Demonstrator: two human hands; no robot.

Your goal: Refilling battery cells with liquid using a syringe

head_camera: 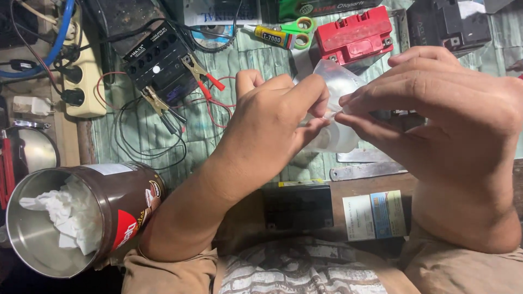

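Both hands meet over the bench's middle: the left hand (272,122) and right hand (436,109) pinch a clear plastic bag (338,81) (light, limp, probably slippery), best gripped at its edge.

tissue (68,215) lies in the can (117,204) at left; scissors (298,27) left of the battery (354,34) behind

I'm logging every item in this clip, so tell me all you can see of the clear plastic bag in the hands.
The bag is thin, translucent, whitish plastic, crumpled and held up over the workbench in front of a red battery. The left hand pinches it between thumb and fingers; the right hand pinches its edge from the other side. Its contents cannot be made out.
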